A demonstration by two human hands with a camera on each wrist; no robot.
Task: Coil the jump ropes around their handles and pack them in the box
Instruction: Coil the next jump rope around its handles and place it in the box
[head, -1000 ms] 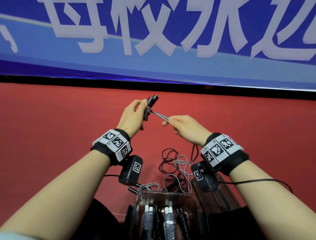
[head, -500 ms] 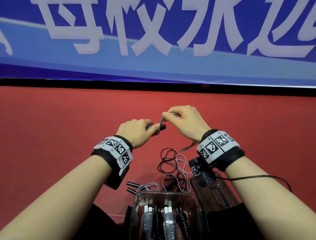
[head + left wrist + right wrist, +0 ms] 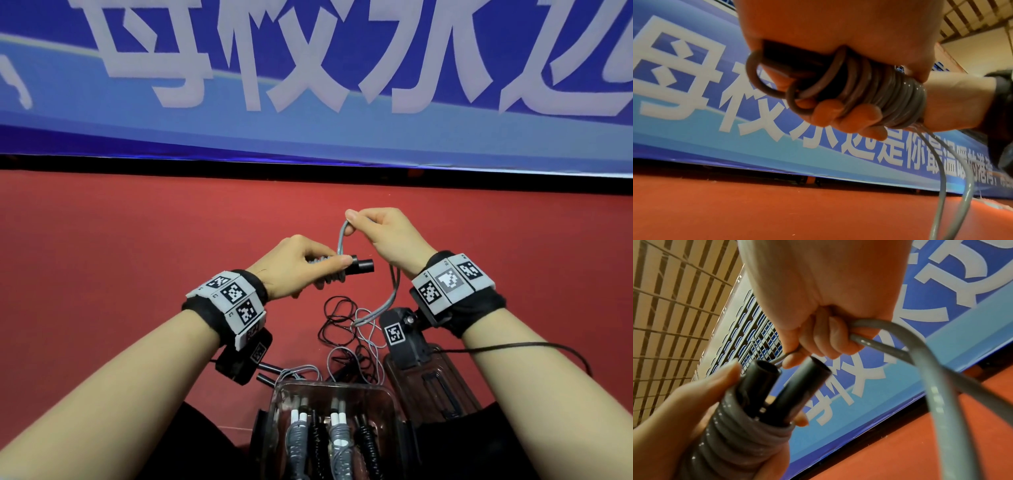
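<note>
The left hand (image 3: 294,265) clutches two black handles (image 3: 777,389) wound with grey rope (image 3: 376,308); the right hand (image 3: 383,236) pinches its loop above. Below them lie loose ropes (image 3: 346,329), the clear box (image 3: 390,397), a red floor (image 3: 120,257) and a blue banner (image 3: 308,137).

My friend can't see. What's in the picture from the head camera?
The left hand grips two black handles while the right hand winds grey rope around them. Below sits a clear box holding coiled ropes.
</note>
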